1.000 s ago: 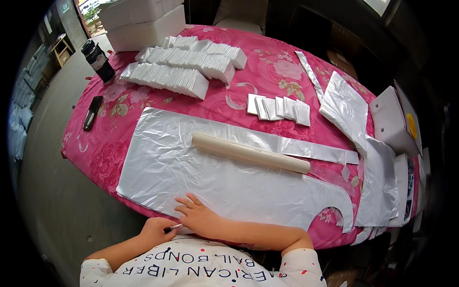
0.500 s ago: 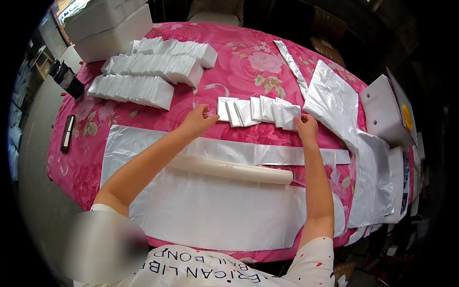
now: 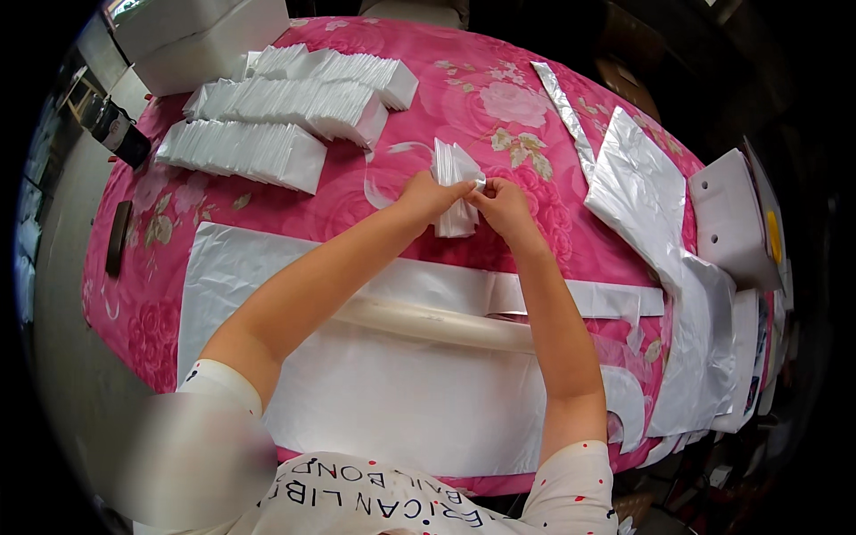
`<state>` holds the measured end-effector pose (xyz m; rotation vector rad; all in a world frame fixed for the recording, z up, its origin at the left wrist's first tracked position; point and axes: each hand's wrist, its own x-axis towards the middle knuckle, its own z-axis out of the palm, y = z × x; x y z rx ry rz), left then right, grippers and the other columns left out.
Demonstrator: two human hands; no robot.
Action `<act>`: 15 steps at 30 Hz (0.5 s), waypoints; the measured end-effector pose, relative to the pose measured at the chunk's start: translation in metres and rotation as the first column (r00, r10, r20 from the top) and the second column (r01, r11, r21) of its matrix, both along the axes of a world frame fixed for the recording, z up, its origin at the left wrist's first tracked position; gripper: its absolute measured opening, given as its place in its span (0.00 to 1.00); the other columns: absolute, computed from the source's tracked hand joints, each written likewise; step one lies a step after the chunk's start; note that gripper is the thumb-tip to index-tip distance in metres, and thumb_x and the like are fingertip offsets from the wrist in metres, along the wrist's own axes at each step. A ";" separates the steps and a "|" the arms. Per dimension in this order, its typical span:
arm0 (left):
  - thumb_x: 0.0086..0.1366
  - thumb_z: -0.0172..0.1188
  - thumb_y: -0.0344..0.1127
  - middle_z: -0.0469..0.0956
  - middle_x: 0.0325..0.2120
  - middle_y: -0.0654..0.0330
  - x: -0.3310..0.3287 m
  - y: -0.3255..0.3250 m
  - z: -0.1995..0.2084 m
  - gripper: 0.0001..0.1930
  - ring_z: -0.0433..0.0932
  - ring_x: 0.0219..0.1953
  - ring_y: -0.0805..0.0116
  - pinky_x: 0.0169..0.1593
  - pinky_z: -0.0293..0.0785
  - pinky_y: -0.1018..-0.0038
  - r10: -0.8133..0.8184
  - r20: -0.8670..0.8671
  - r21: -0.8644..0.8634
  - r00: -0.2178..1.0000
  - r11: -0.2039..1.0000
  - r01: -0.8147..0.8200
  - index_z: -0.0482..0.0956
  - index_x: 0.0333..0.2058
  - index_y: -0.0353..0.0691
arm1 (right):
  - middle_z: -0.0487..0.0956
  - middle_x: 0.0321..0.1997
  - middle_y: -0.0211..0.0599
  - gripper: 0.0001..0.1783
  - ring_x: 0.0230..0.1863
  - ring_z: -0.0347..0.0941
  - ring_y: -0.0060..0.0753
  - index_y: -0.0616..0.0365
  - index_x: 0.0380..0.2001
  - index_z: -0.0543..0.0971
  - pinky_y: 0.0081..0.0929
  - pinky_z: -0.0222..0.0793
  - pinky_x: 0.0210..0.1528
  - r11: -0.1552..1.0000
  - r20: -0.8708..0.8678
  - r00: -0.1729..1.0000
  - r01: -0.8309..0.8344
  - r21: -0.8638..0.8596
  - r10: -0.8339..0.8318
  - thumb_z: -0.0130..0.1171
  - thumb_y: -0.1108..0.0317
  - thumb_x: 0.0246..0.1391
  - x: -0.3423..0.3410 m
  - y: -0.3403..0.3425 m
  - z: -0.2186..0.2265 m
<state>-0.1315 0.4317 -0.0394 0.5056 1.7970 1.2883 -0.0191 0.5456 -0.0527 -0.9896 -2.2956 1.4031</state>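
Note:
My left hand (image 3: 432, 195) and my right hand (image 3: 505, 210) meet above the middle of the table. Between them stands a bunch of folded white plastic sheets (image 3: 455, 218), squeezed together on edge. My left fingers and thumb press on its near side. At its right side, my right fingertips pinch the edge of one folded sheet. Back left, long rows of similar folded white sheets (image 3: 241, 153) stand packed together. Below my forearms lies a large white plastic sheet (image 3: 401, 406) with a pale roll (image 3: 437, 325) across it.
A pink flowered cloth (image 3: 348, 209) covers the table. Foam boxes (image 3: 214, 49) stand back left beside a black bottle (image 3: 120, 134). A dark narrow object (image 3: 118, 239) lies at the left edge. Crumpled silvery-white plastic (image 3: 642, 192) and a white box (image 3: 731, 214) occupy the right side.
The folded sheets, earlier fanned out in a row, are now pushed together into an upright bunch. My right hand has moved left and my left hand a little right, so they now meet.

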 end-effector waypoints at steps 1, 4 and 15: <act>0.54 0.63 0.43 0.78 0.33 0.55 -0.001 -0.001 -0.004 0.20 0.76 0.36 0.69 0.39 0.72 0.73 0.009 0.010 0.027 1.000 1.000 -0.009 0.76 0.39 0.32 | 0.79 0.32 0.36 0.20 0.31 0.75 0.26 0.66 0.38 0.75 0.23 0.71 0.33 1.000 0.033 0.999 -0.022 -0.020 0.022 0.65 0.64 0.46 -0.003 -0.005 0.004; 0.56 0.62 0.40 0.78 0.34 0.56 0.006 -0.018 0.006 0.19 0.76 0.37 0.70 0.39 0.72 0.74 0.038 0.053 0.182 0.998 0.982 -0.047 0.75 0.41 0.31 | 0.78 0.38 0.35 0.22 0.36 0.74 0.25 0.65 0.45 0.71 0.23 0.71 0.38 0.986 -0.217 0.972 0.058 -0.156 -0.091 0.64 0.68 0.47 0.001 -0.031 0.024; 0.50 0.67 0.35 0.71 0.47 0.56 0.087 -0.202 0.049 0.29 0.70 0.50 0.65 0.51 0.66 0.70 -0.357 -0.276 0.443 0.892 0.776 0.448 0.67 0.52 0.39 | 0.74 0.46 0.32 0.22 0.48 0.69 0.25 0.60 0.49 0.68 0.24 0.66 0.50 0.926 -0.521 0.853 -0.220 -0.306 0.031 0.58 0.79 0.49 0.128 -0.195 0.059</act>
